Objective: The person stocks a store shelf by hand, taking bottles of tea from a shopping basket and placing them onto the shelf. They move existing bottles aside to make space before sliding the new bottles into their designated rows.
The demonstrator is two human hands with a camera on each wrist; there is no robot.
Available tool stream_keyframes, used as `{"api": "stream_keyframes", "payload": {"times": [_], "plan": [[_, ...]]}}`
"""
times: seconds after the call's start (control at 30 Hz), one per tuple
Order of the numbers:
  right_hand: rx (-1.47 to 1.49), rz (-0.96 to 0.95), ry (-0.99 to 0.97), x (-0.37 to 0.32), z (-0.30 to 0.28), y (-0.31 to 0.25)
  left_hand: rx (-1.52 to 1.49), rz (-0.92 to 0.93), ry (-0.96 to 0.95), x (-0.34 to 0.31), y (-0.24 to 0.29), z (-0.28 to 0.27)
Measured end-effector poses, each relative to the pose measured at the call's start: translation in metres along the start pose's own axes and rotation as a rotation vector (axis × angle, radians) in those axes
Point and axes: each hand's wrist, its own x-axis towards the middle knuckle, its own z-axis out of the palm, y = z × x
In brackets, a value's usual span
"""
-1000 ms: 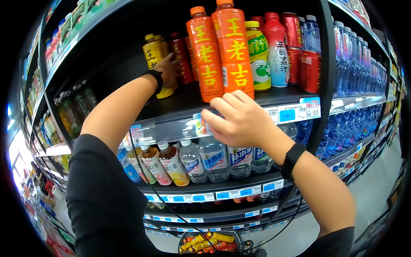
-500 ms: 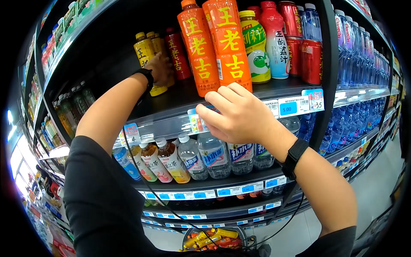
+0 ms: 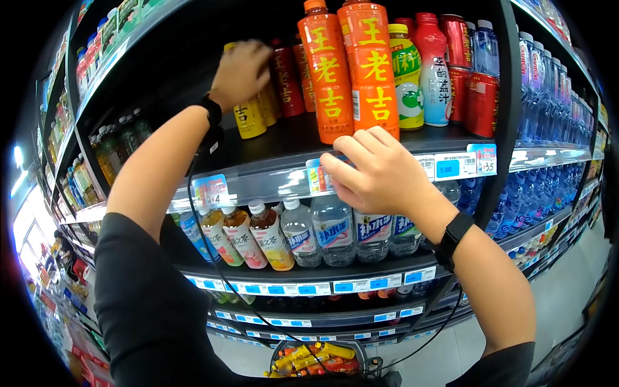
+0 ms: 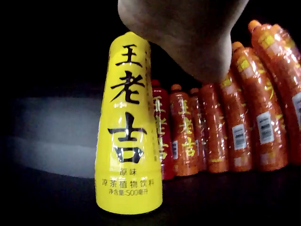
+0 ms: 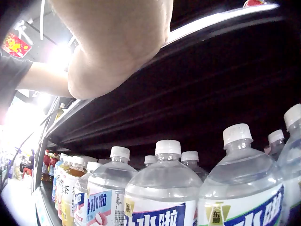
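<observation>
My left hand (image 3: 242, 72) is blurred and raised across the upper part of a yellow drink bottle (image 3: 249, 120), overlapping its neck. The left wrist view has this bottle (image 4: 129, 127) upright on the shelf, its cap hidden beneath the hand. A second yellow bottle (image 3: 267, 106) stands behind it. My right hand (image 3: 374, 169) rests loosely curled at the shelf's front edge, overlapping the price strip, just below two tall orange bottles (image 3: 325, 77). In the right wrist view that hand (image 5: 122, 42) is above a lower row of clear water bottles (image 5: 162, 188).
Red bottles (image 3: 287, 80) stand behind the yellow ones. A green-labelled bottle (image 3: 405, 77), a pink-and-blue bottle (image 3: 433, 71) and red cans (image 3: 482, 103) line the right. Below is a basket of yellow and orange bottles (image 3: 316, 358). A thin black cable (image 3: 222, 277) hangs across the front.
My left hand has risen from beside the yellow bottles to their upper part. The bottles stand where they were; my right hand keeps to the shelf edge. The view has shifted slightly.
</observation>
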Motion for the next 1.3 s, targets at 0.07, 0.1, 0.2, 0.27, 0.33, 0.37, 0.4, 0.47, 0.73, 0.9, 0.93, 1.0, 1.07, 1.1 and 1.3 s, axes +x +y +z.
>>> {"api": "stream_keyframes", "payload": {"times": [0.07,0.1,0.2,0.27,0.33,0.37,0.4,0.47,0.73,0.9,0.93,1.0,1.07,1.1,1.3], "plan": [[0.009,0.003,-0.007,-0.001,0.0,-0.001,-0.14,-0.485,0.204,0.0,-0.011,-0.005],[-0.002,0.005,-0.01,0.0,0.0,-0.001,-0.133,-0.574,0.197,-0.002,-0.015,-0.006],[-0.005,0.008,-0.026,0.0,0.0,-0.002,-0.699,-1.191,-0.181,-0.003,-0.01,-0.018],[-0.005,0.014,-0.008,0.001,0.0,-0.002,-0.836,-1.186,-0.32,-0.01,-0.013,-0.016],[-0.008,0.012,-0.029,0.001,-0.002,-0.002,-1.075,-1.125,-0.396,-0.014,-0.006,-0.02],[-0.007,0.012,-0.025,0.001,-0.002,-0.002,-1.046,-1.13,-0.379,-0.015,-0.009,-0.01],[-0.005,0.012,-0.023,0.001,-0.002,-0.002,-1.05,-1.129,-0.377,-0.016,-0.014,-0.003],[-0.008,0.014,-0.032,0.001,-0.003,-0.002,-1.128,-1.06,-0.406,-0.019,-0.019,0.003],[0.007,0.015,-0.021,0.001,0.0,-0.002,-1.109,-1.163,-0.37,-0.027,-0.005,-0.012],[0.029,0.006,-0.004,0.0,-0.002,0.0,-0.898,-0.92,-0.015,-0.042,-0.008,-0.019],[0.033,0.0,-0.017,0.001,-0.001,0.0,-0.964,-0.773,0.165,-0.044,0.004,-0.047],[0.045,-0.002,-0.025,0.001,0.0,0.0,-1.159,-0.648,0.275,-0.057,0.009,-0.078],[0.069,0.006,-0.02,0.005,-0.002,-0.003,-1.345,-0.958,0.323,-0.072,0.05,-0.139],[0.079,0.031,-0.033,0.007,-0.003,-0.005,-1.46,-0.94,0.342,-0.084,0.048,-0.143],[0.108,0.223,0.059,0.008,0.0,-0.04,-1.637,-0.858,0.418,-0.151,0.114,-0.189]]}}
